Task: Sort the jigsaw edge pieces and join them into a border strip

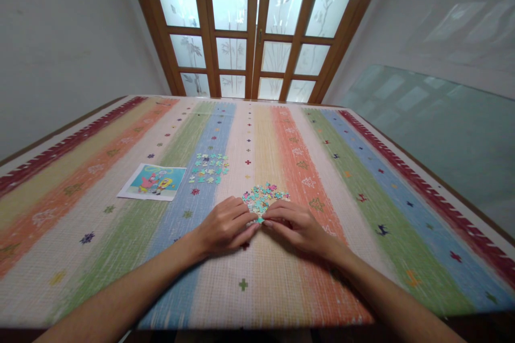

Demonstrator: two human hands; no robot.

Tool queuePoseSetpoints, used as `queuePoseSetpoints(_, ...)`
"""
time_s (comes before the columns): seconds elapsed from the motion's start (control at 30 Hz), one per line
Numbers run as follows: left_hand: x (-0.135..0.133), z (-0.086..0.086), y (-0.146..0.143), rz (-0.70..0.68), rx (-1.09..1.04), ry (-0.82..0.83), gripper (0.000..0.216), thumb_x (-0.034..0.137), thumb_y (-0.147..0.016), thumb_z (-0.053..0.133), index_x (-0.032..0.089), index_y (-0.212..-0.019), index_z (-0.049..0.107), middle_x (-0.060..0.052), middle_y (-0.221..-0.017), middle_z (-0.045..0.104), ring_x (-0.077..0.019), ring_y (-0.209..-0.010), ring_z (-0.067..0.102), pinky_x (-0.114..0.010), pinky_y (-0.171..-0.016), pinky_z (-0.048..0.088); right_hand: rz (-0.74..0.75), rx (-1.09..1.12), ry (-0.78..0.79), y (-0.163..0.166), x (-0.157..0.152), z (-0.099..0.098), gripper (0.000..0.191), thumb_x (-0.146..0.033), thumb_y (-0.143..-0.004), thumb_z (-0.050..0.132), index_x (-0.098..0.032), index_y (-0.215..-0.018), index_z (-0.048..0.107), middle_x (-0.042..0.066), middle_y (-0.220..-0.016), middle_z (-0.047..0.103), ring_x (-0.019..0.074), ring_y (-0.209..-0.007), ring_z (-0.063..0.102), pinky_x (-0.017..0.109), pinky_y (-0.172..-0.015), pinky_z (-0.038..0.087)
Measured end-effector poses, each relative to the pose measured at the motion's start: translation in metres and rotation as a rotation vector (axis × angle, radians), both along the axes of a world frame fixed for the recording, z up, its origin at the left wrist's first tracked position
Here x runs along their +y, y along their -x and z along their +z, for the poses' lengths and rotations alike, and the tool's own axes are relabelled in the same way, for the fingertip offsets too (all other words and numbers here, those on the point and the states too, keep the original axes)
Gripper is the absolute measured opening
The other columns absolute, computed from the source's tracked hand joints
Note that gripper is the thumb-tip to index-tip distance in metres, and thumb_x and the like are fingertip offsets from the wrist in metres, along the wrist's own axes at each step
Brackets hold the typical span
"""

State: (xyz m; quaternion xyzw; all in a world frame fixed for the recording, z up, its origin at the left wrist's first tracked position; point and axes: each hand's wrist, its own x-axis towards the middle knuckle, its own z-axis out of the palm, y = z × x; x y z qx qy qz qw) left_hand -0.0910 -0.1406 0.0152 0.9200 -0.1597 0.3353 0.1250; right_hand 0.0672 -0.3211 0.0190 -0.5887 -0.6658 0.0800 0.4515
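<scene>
A small teal jigsaw puzzle piece (260, 220) is pinched at the fingertips of both hands, low over the striped tablecloth. My left hand (230, 223) is closed on its left side, thumb and forefinger together. From the right, my right hand (295, 225) grips the same piece in a pinch. Just beyond the fingers lies a loose pile of puzzle pieces (265, 195), mostly teal with some pink and yellow. Farther left, several separate pieces (209, 168) are spread out in rough rows. The fingers partly cover the held piece, so its print cannot be made out.
A printed cartoon picture (153, 182) on white paper lies at the left, beside the rows of pieces. The striped cloth (249, 300) covers the table. Wooden doors with frosted panes (233, 53) stand behind it, and a glass panel (442, 134) leans at the right wall.
</scene>
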Motion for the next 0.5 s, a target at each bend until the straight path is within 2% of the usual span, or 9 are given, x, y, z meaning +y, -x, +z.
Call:
queuePoseSetpoints(0.17,0.009,-0.001,-0.001,0.078,0.011,0.014,0.012,0.017,-0.100,0.053,0.019,-0.097,0.064,-0.003,-0.077,0.065,-0.0178,-0.072,0.054,-0.034,-0.068,0.047,-0.050,-0.017,0.051,-0.002,-0.001,-0.002,0.020,-0.027,-0.100,0.058,-0.026,-0.116,0.070,0.006,-0.103,0.075,0.0183,-0.092,0.068,0.037,-0.082,0.057)
queuePoseSetpoints(0.27,0.022,0.000,-0.002,0.179,-0.025,0.015,0.012,0.018,-0.100,0.054,0.019,-0.094,0.065,-0.003,-0.074,0.063,-0.0181,-0.071,0.053,-0.033,-0.067,0.046,-0.113,-0.027,0.080,-0.004,-0.002,-0.001,0.023,-0.029,-0.100,0.058,-0.026,-0.120,0.069,0.007,-0.106,0.073,0.0190,-0.092,0.068,0.037,-0.081,0.057)
queuePoseSetpoints(0.4,0.046,-0.002,-0.002,0.339,-0.057,0.009,0.016,0.020,-0.100,0.054,0.019,-0.088,0.065,-0.002,-0.070,0.060,-0.0184,-0.069,0.053,-0.034,-0.067,0.045,-0.123,-0.006,0.078,-0.008,-0.003,0.003,0.021,-0.027,-0.099,0.057,-0.023,-0.115,0.069,0.008,-0.103,0.070,0.0178,-0.086,0.066,0.034,-0.075,0.055)
queuePoseSetpoints(0.5,0.063,-0.005,-0.002,0.427,-0.045,0.012,0.016,0.021,-0.098,0.055,0.019,-0.085,0.064,-0.002,-0.071,0.060,-0.0190,-0.070,0.053,-0.034,-0.069,0.046,-0.134,0.015,0.057,-0.011,-0.004,0.003,0.019,-0.026,-0.099,0.056,-0.022,-0.113,0.068,0.007,-0.100,0.069,0.0141,-0.073,0.061,0.030,-0.065,0.052)
